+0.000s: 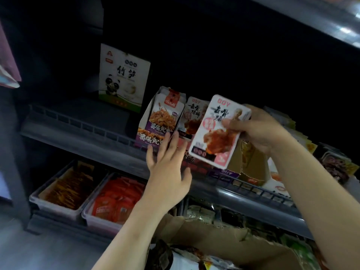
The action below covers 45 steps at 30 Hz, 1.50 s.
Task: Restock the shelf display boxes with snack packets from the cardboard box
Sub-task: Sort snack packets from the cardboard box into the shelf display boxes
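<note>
Two hands work at the shelf. The right hand point(259, 129) pinches a white snack packet point(218, 131) by its right edge, thumb across the front, holding it tilted just in front of the display box point(196, 121) that holds matching packets. The left hand point(167, 162), fingers straight and spread, touches the neighbouring purple display box point(155, 123). The cardboard box point(214, 240) lies open below. Risk: an edge-only pinch may let the packet twist and snag the box rim, or drop behind the shelf rail point(243, 188).
</note>
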Each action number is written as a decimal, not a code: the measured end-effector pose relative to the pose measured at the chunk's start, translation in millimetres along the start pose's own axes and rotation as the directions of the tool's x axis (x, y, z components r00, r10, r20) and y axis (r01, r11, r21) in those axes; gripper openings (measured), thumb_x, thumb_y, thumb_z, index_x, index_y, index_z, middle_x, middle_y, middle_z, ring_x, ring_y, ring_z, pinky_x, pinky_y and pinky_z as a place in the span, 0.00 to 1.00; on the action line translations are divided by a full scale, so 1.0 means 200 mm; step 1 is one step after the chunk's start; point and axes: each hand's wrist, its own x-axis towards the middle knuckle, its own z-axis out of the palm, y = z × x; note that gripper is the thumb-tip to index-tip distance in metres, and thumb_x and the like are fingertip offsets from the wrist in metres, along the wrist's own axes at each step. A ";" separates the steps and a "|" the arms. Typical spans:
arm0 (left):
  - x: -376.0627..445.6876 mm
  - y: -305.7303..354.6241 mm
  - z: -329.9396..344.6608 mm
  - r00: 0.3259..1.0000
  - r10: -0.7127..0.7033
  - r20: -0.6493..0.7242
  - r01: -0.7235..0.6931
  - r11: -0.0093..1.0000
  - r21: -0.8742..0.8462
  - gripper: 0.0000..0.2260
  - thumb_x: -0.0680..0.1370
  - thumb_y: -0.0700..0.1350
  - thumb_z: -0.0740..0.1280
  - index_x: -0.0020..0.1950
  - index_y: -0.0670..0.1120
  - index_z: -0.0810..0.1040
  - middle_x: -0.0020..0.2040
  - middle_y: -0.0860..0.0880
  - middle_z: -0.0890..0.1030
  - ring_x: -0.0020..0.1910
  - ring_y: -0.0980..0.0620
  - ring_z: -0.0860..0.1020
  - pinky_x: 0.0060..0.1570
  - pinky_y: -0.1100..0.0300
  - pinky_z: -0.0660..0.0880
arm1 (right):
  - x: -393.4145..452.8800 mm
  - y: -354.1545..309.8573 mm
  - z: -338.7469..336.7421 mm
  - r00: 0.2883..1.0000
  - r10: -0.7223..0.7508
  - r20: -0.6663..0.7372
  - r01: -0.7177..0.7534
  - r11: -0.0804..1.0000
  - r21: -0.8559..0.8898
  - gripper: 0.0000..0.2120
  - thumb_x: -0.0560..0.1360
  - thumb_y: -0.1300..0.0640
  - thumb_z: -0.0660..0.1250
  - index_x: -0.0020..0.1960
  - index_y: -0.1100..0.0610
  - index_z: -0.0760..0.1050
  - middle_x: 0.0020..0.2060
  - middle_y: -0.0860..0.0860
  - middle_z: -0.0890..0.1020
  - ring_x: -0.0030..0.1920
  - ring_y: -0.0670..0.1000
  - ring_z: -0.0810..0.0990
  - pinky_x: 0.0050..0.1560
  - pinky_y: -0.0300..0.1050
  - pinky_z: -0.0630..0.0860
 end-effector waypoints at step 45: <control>0.07 -0.10 0.13 0.981 0.160 -0.112 -0.135 0.969 0.206 0.32 0.70 0.45 0.65 0.75 0.48 0.63 0.74 0.46 0.66 0.77 0.45 0.60 0.71 0.35 0.54 | 0.59 0.29 0.27 0.948 -0.319 -0.011 0.137 0.441 -0.887 0.46 0.71 0.42 0.72 0.78 0.51 0.48 0.72 0.59 0.59 0.70 0.61 0.59 0.69 0.55 0.59</control>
